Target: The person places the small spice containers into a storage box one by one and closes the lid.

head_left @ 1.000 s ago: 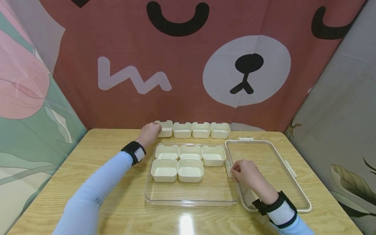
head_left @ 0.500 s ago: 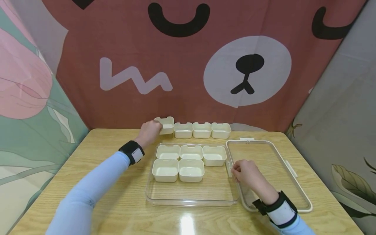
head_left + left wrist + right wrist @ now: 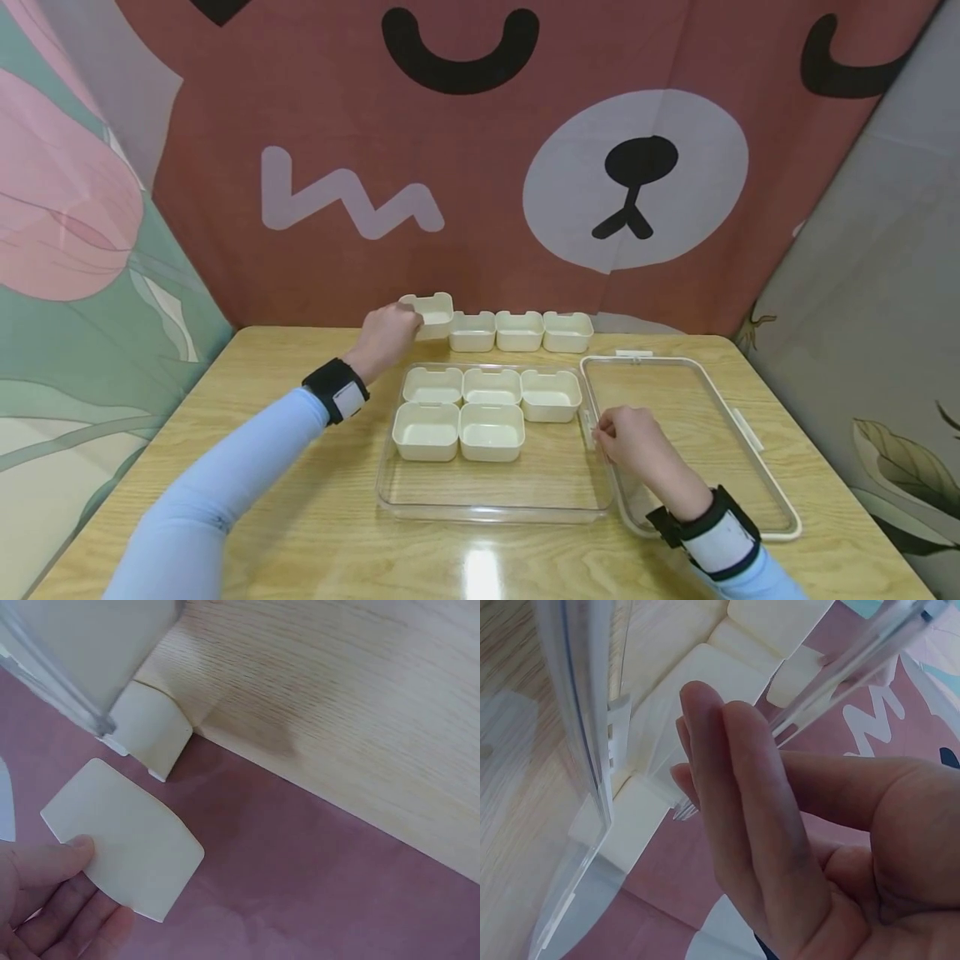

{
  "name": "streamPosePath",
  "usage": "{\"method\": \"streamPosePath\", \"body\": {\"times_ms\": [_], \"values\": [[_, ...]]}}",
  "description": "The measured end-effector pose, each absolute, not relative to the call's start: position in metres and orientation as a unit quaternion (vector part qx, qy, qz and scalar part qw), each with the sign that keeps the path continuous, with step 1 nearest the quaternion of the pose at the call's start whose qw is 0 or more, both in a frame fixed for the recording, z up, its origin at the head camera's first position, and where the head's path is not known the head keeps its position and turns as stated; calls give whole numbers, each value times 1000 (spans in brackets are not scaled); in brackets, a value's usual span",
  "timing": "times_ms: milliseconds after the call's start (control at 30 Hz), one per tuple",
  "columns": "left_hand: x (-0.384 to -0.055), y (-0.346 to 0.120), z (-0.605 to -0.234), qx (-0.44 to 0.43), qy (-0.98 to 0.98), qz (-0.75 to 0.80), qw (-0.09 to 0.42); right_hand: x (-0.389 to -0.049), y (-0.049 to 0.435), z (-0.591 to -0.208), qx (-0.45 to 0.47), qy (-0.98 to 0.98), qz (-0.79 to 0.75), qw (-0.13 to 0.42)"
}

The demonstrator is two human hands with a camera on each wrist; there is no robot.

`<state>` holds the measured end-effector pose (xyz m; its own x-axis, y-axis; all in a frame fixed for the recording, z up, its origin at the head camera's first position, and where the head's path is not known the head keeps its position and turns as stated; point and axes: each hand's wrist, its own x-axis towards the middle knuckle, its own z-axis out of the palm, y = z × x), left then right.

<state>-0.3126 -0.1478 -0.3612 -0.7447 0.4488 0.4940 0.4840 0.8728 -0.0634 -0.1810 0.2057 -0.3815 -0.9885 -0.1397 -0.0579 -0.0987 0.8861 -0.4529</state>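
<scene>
My left hand (image 3: pixel 386 340) pinches a small cream bin (image 3: pixel 433 315) by its left wall, thumb outside. It is raised above its neighbours at the back of the table; the left wrist view shows the bin (image 3: pixel 131 838) beside the red cloth. Three matching bins (image 3: pixel 521 333) stand in a row to its right. In front lies a clear tray (image 3: pixel 495 512) with several cream bins (image 3: pixel 491 435) set in its back and left parts. My right hand (image 3: pixel 637 446) stays at the tray's right side, its thumb and fingers around the clear rim (image 3: pixel 855 664).
A clear lid with a white frame (image 3: pixel 708 375) and side clips lies at the right, against the tray. The wooden table (image 3: pixel 300 508) ends at a hanging bear-print cloth (image 3: pixel 480 258). Patterned cloths hang on both sides.
My left hand has lifted the leftmost bin up out of the back row, shifting slightly right. My right hand has stayed at the tray's side. The head view has moved a little.
</scene>
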Motion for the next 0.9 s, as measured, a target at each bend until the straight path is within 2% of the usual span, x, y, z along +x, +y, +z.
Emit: {"method": "streamPosePath", "body": {"times_ms": [900], "values": [[-271, -116, -344, -297, -912, -44, 280, -178, 206, -379, -87, 972, -216, 32]]}}
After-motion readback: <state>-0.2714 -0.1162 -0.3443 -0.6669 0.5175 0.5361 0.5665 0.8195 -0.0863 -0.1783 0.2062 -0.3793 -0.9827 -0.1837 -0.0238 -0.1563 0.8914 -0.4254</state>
